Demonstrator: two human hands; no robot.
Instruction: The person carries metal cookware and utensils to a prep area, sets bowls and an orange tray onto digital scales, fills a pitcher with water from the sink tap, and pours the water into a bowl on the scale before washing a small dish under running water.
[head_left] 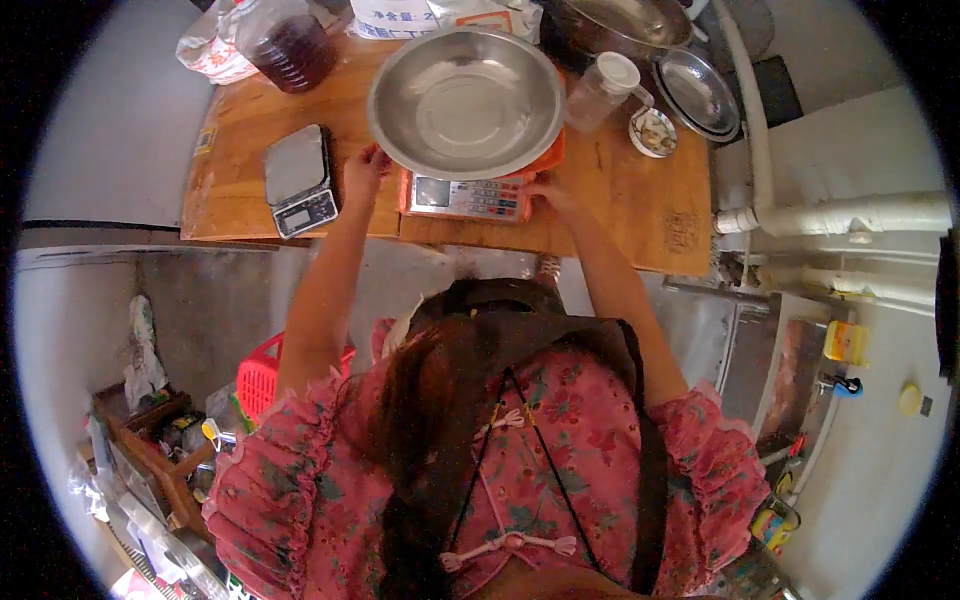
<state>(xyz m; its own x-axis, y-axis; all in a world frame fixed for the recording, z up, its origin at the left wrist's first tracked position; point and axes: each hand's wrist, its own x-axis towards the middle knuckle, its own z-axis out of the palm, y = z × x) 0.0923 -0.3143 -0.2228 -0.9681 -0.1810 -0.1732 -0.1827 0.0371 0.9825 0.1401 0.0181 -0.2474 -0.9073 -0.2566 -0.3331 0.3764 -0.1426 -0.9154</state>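
Head view. A wooden worktop (625,215), its varnish marked at the right front corner, stands above a grey floor (220,290); white pipes (845,213) run along the right wall, and a red plastic basket (262,378) sits low at left. Near the front edge, an orange electronic scale (465,197) carries a wide stainless-steel basin (470,105). The hands are apart, one on either side: the left hand (364,172) by the basin's rim, the right hand (552,195) at the keypad's right end. Whether either grips cannot be told, as the fingertips are indistinct. The basin hides most of the weighing platform. The printed sack (395,18) is cut off above; the contents of the small bowl (653,132) are too small to identify.
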